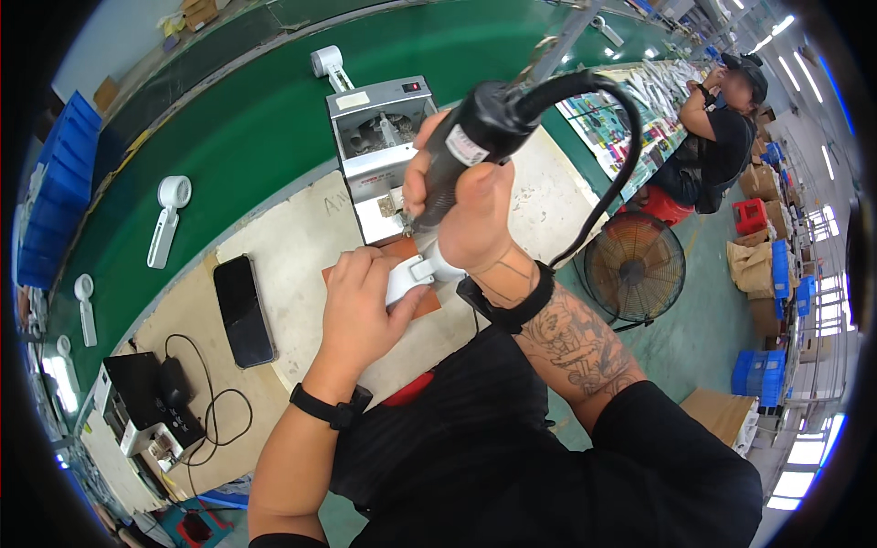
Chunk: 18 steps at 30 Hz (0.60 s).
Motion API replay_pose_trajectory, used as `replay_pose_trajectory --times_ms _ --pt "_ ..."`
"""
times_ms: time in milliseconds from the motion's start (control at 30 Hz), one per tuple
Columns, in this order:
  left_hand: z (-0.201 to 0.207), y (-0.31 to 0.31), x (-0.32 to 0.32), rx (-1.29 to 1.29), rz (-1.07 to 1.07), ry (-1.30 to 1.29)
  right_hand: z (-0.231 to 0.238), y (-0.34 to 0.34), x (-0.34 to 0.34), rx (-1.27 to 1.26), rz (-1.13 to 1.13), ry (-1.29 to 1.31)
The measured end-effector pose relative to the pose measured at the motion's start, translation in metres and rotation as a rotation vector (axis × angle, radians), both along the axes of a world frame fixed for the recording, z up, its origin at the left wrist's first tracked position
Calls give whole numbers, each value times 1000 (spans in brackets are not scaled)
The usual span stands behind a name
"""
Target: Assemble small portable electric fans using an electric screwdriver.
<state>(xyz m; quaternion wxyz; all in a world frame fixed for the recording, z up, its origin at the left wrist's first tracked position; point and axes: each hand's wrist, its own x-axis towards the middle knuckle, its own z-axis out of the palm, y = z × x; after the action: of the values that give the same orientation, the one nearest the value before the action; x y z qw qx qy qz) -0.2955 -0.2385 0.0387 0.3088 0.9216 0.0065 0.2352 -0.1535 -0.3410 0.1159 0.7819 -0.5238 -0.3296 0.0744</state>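
Note:
My right hand [484, 215] is wrapped round a black electric screwdriver [493, 114], tilted with its thick cable end up and away to the right. The tip points down at a white plastic piece with a hinge-like joint [402, 281], apparently part of a small handheld fan; whether the two touch is hidden behind my hands. My left hand [359, 306] grips that piece from the left, fingers over it and thumb along its near side. Beneath lies an orange-brown pad [427, 306]. Just beyond stands a grey screw feeder [365, 187] with loose screws in its tray.
White handheld fans, one of them here [169, 219], lie along the green conveyor belt [247, 146]. A black phone [244, 310] and a looping cable [215, 411] are on the bench at left. At right stand a black floor fan [633, 265] and a seated co-worker [726, 137].

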Motion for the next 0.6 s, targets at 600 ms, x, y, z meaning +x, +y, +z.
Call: replay_pose_trajectory --times_ms 600 --pt "-5 -2 -1 11 -5 17 -10 -50 -29 -91 70 111"
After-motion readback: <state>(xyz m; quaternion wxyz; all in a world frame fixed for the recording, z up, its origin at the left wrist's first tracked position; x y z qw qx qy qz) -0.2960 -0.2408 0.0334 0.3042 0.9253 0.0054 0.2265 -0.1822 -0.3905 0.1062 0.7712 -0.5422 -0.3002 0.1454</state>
